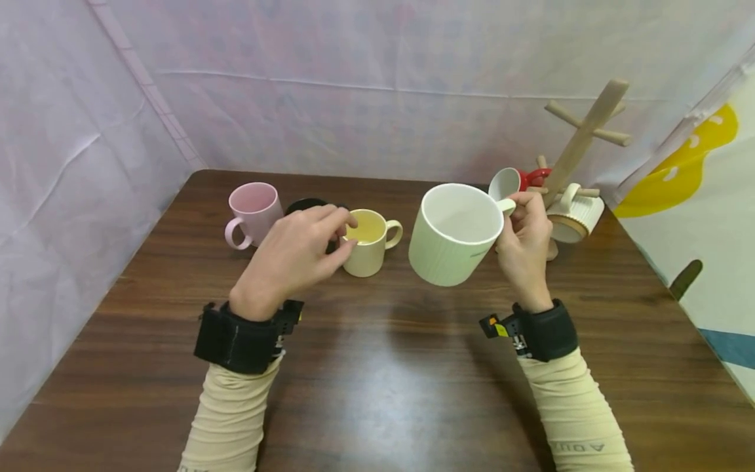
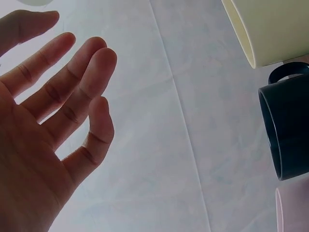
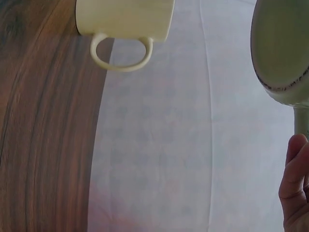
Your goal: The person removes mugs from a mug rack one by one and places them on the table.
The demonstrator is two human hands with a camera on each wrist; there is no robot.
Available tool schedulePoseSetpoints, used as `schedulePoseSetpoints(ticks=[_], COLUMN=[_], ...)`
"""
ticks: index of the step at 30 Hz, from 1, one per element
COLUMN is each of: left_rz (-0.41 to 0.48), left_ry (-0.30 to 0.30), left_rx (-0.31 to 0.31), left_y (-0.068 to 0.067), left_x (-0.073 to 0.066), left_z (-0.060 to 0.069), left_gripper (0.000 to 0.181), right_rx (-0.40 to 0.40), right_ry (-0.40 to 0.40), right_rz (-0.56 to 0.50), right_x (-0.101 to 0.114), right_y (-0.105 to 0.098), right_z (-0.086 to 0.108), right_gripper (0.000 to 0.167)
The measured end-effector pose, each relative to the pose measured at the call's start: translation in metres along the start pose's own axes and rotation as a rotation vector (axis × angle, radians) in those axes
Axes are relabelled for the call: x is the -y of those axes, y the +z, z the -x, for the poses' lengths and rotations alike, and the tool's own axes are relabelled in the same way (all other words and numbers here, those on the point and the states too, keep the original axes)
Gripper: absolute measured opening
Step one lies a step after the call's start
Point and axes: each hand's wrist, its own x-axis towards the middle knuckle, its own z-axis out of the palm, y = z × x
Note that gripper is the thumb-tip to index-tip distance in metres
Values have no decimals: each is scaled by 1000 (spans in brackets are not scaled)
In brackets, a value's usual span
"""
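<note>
A pale green mug is held up above the table, tilted with its white inside toward the head camera. My right hand pinches its handle on the right side. In the right wrist view the mug's underside shows at the upper right. My left hand hovers with loosely bent fingers, holding nothing; its palm and fingers show in the left wrist view. Beyond it stand a yellow mug, a dark mug mostly hidden by the hand in the head view, and a pink mug.
At the back right a wooden mug tree leans to the right in view. A red mug and a white ribbed mug hang on its lower pegs. The brown wooden table meets a pale curtain at the back.
</note>
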Motion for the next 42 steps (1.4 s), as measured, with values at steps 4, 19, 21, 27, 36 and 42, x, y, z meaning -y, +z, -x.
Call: schedulePoseSetpoints(ticks=[4,19,21,27,36,42], left_rz=[24,85,83,78,72,54], left_ry=[26,58,64,64,55,56], left_rx=[-15,-7,-2,16,24,15], left_y=[3,11,12,12,14,14], left_x=[-2,-11,-12,-14,-17,-18], left_z=[-2,-6,-6,-6,-6,-6], left_gripper=[24,48,49,55,90,102], right_rx=[-4,43,50,60,90,105], right_ry=[18,19,19,19,62,73], right_rz=[8,-4,-3,14,-40,-50], right_x=[3,8,8,8,12,13], right_y=[1,16,17,19,25,27], right_z=[2,10,10,12,15,17], right_gripper=[14,9,9,8,6,5])
